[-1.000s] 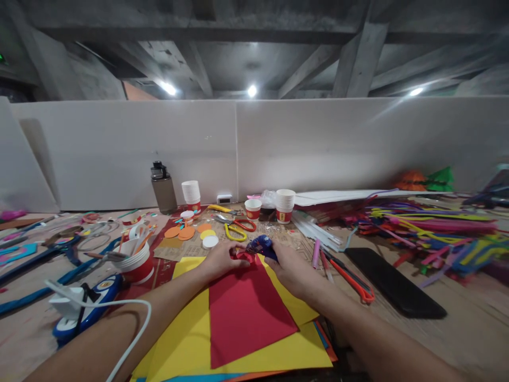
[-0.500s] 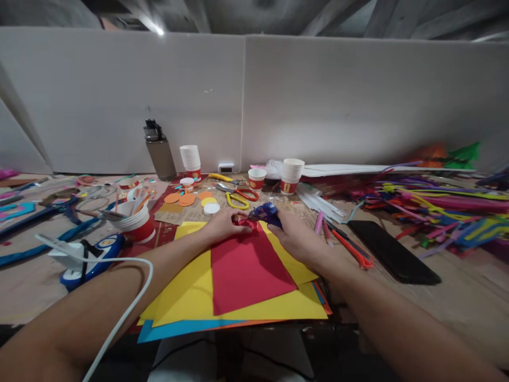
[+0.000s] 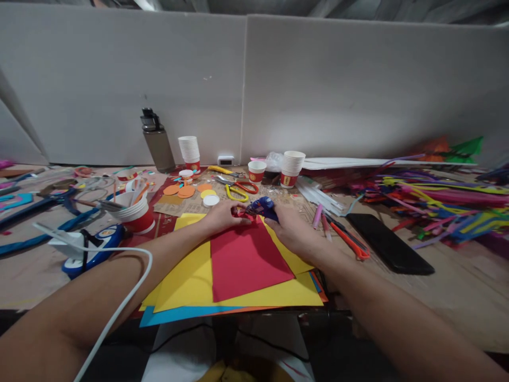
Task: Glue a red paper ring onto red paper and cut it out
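Note:
My right hand (image 3: 292, 231) is closed around a blue hand tool (image 3: 265, 206) whose dark, metallic nose points left; I cannot make out its exact kind. Facing it, my left hand (image 3: 225, 216) pinches a small red piece (image 3: 239, 211), which looks like paper and is partly hidden by the fingers. The tool's nose is close to that piece, but whether they touch is unclear. Beneath both hands lies a red sheet of paper (image 3: 246, 262) on larger yellow sheets (image 3: 183, 273), with blue (image 3: 178, 317) and orange sheets showing at the front edge.
Orange paper discs (image 3: 185, 191), a white disc (image 3: 210, 200) and yellow-handled scissors (image 3: 236, 193) lie beyond the hands. Stacked paper cups (image 3: 293, 167) stand behind. A black phone (image 3: 389, 243), an orange cutter (image 3: 352, 241) and pipe cleaners (image 3: 449, 207) are right; a power strip (image 3: 95, 249) and white cable (image 3: 131, 297) left.
The view has tilted down slightly, so the table sits higher in the picture. Both hands stay close together over the red sheet, the right still holding the blue tool.

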A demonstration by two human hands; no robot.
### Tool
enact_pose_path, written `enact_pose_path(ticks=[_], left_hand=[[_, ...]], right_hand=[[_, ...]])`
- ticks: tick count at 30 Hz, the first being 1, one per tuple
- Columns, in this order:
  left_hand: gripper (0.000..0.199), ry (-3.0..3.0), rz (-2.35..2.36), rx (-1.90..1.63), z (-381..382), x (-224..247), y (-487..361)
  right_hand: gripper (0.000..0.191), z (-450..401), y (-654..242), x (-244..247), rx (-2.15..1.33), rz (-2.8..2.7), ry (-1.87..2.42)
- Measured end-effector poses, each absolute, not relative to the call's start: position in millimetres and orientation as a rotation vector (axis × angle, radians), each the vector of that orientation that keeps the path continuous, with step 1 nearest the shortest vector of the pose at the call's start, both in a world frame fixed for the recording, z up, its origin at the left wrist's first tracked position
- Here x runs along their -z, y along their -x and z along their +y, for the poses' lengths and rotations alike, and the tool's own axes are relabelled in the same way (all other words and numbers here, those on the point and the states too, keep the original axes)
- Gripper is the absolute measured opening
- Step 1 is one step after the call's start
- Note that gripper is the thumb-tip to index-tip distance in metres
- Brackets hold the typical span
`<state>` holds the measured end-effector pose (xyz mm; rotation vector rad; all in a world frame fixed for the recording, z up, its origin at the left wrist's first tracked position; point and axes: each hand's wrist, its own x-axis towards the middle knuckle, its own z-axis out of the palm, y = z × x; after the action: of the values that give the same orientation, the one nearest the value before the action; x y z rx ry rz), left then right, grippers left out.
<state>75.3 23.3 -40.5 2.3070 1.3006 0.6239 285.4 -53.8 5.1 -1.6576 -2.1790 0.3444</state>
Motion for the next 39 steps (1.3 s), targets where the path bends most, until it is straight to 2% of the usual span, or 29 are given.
enact_pose_path(ticks=[10, 20, 26, 31, 39], left_hand=[[0.063, -2.303, 1.288, -0.633, 23.4, 41.0, -74.4], [0.059, -2.280, 1.291, -0.619, 22.5, 38.5, -74.6], [0.054, -2.292, 1.256, -0.640, 20.7, 37.9, -75.1], [0.057, -2.251, 1.309, -0.628, 15.6, 33.6, -75.1], [0.064, -2.248, 1.322, -0.621, 14.7, 32.5, -74.3]], right_hand=[[0.027, -48.9, -283.7, 2.0, -0.271, -2.208, 1.667], [0.024, -60.5, -287.2, -15.5, -0.161, -2.223, 1.766], [0.024, -47.6, -305.3, -21.2, -0.255, -2.071, 1.774], [0.028, -30.4, -322.5, -15.2, -0.404, -1.787, 1.689], [0.035, 7.2, -332.3, 11.0, -0.433, -1.639, 1.868]])
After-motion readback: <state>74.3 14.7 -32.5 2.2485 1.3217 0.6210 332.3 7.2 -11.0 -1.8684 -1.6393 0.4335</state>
